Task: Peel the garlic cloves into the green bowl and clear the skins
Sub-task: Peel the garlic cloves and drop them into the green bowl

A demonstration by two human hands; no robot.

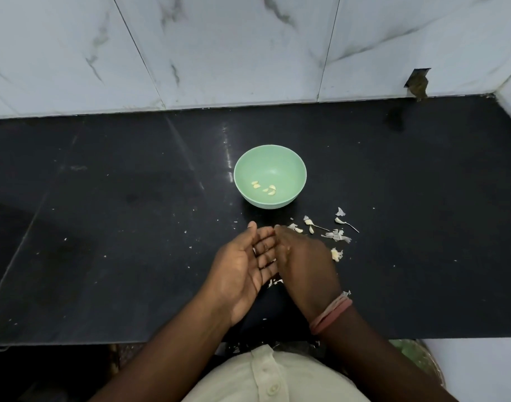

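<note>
Right hand (303,256) is sweeping, fingers straight, into the flat, upturned left hand (242,265); skins (337,235) are lying just right of it.

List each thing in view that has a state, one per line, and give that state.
green bowl: upright, holds peeled garlic cloves
garlic skins: scattered on black counter
left hand: open, palm up
right hand: fingers straight, edge against left palm

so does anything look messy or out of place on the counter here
Papery white garlic skins lie scattered on the black stone counter, right of and in front of the pale green round bowl. The peeled garlic cloves sit inside the bowl.
</note>
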